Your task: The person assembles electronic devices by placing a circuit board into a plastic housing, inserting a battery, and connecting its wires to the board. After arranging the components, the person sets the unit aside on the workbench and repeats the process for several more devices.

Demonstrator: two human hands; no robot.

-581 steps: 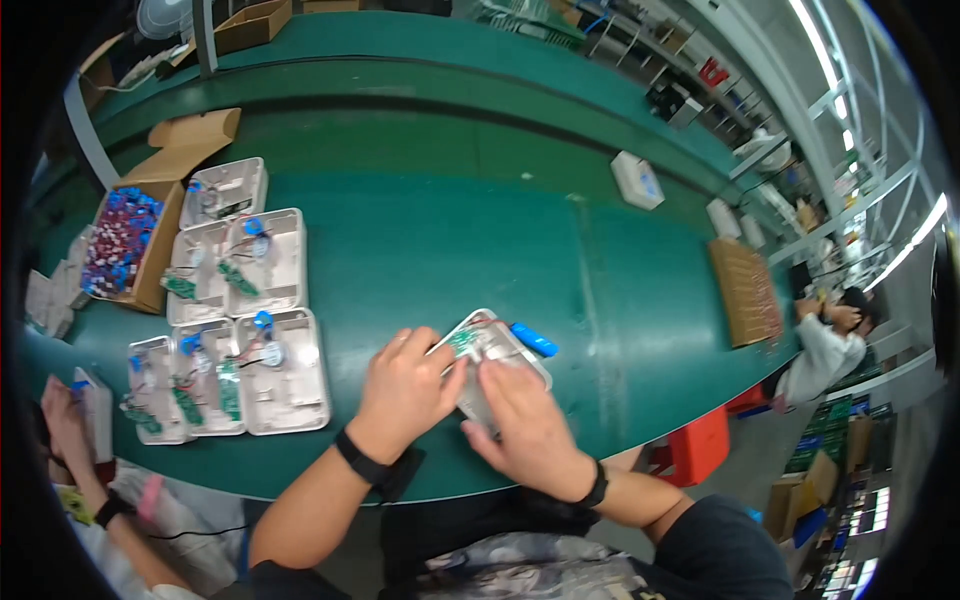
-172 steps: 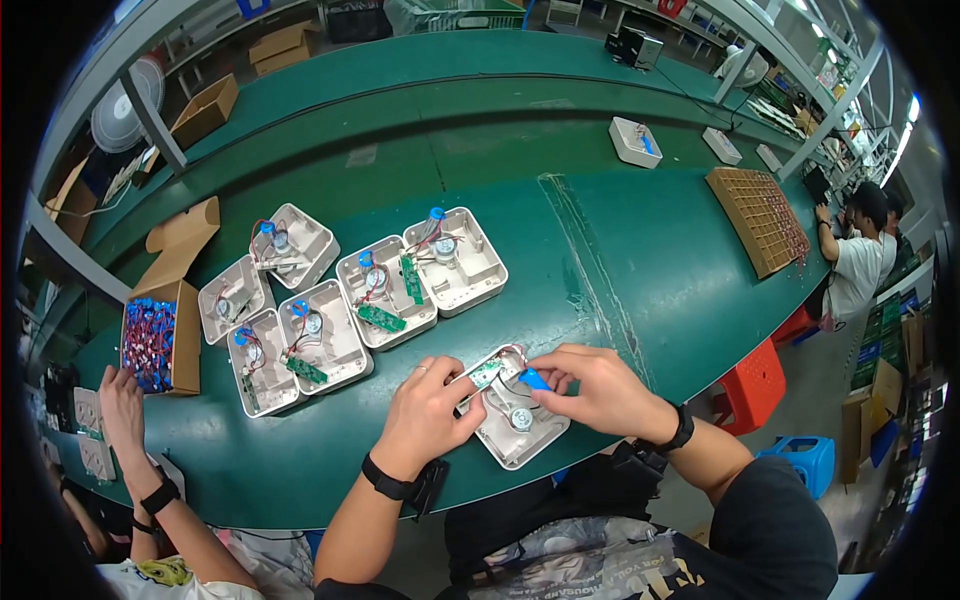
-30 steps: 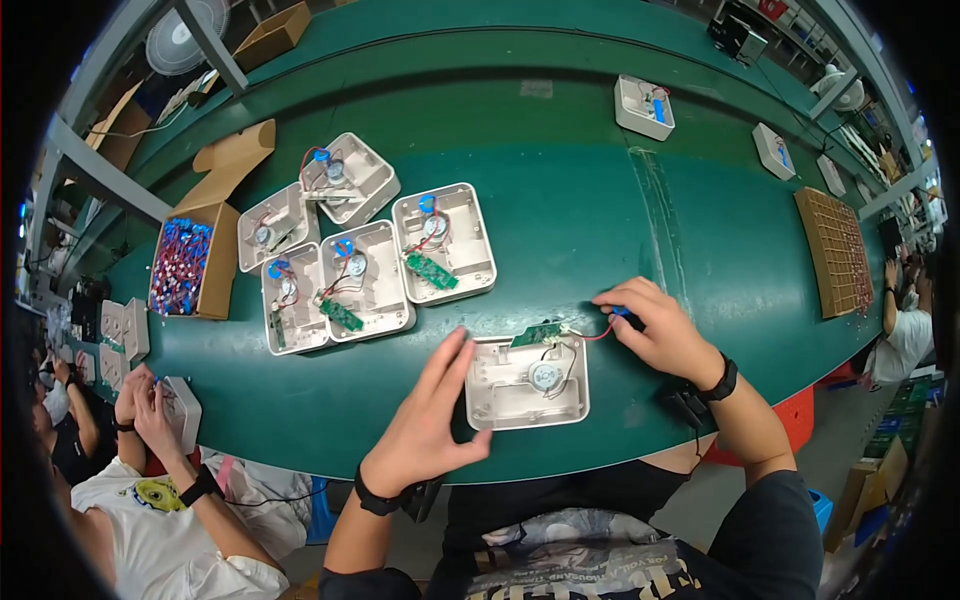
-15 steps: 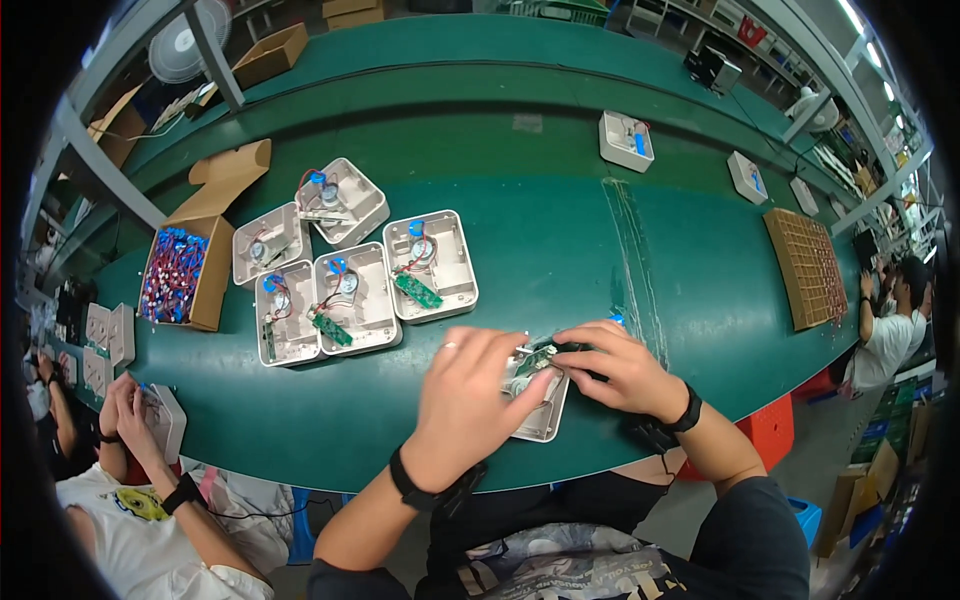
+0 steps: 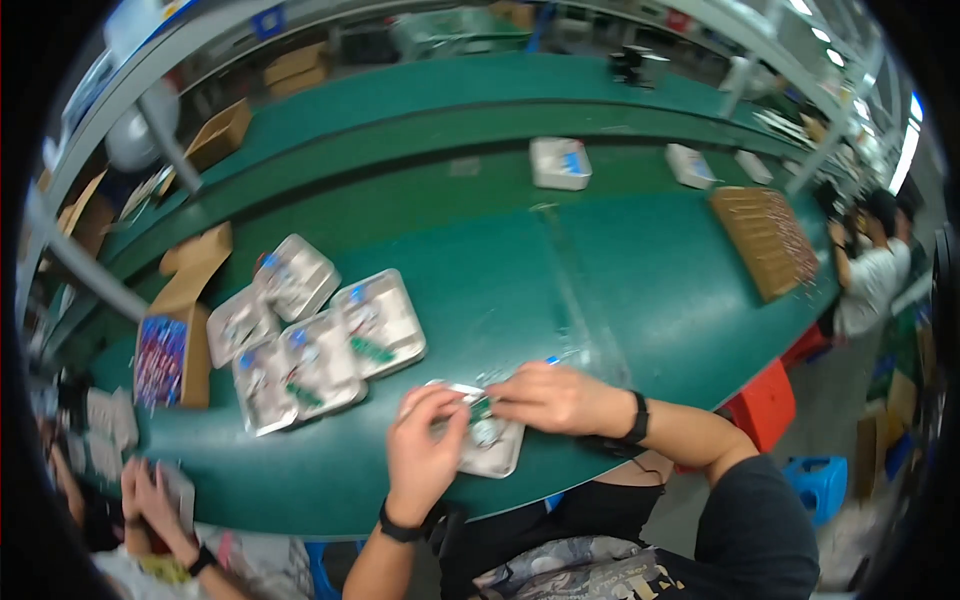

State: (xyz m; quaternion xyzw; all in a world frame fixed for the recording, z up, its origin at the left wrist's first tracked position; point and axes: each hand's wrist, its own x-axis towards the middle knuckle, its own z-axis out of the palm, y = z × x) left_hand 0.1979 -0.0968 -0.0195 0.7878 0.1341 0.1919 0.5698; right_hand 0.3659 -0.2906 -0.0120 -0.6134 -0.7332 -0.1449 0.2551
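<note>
A white plastic housing (image 5: 492, 460) lies on the green table in front of me, with a round metal part (image 5: 487, 432) inside it. A small green circuit board (image 5: 480, 408) is at the housing's far side, between my hands. My right hand (image 5: 555, 398) pinches the board's right end with its fingertips. On the left, my left hand (image 5: 425, 445) has its fingers curled at the housing's far left corner, thumb bent toward them. Blur hides what its fingertips hold. A bit of blue (image 5: 552, 360) shows just beyond my right hand.
Several white housings (image 5: 385, 325) with boards and wires stand grouped at the left. Beside them is a cardboard box (image 5: 196, 350) of blue-and-red wired parts. A divided brown tray (image 5: 745, 245) lies at the right. Farther back stands another housing (image 5: 560, 178). A co-worker's hands (image 5: 155, 500) work at the left.
My head view has shifted, and the picture is blurrier. My left fingers have curled in from a more spread pose. The board shows lower over the housing, between both hands.
</note>
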